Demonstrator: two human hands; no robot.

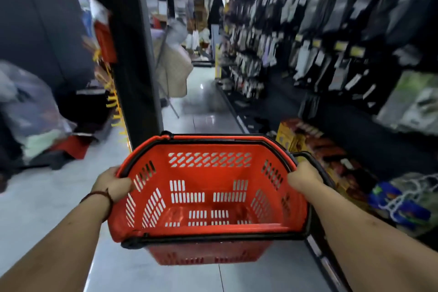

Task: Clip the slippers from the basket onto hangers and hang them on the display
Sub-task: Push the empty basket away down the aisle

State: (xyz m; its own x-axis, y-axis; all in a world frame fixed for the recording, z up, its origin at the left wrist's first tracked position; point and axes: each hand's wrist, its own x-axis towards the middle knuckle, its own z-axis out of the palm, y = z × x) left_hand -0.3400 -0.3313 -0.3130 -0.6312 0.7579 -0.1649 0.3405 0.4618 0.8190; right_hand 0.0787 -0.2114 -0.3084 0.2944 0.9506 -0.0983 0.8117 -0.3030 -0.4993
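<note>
Both bare forearms reach in from the lower corners of the frame toward its centre. The left hand (pixel 113 184), with a dark cord bracelet (pixel 100 194) at the wrist, curls its fingers over the left rim of the basket (pixel 208 173). The right hand (pixel 305 178) is closed in a fist round the basket's right edge, back of the hand up.

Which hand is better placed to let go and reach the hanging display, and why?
The right hand, probably. Both hands grip the red basket by its rim, but the hanging display runs along the person's right side, while the left hand is nearer a dark pillar.
</note>
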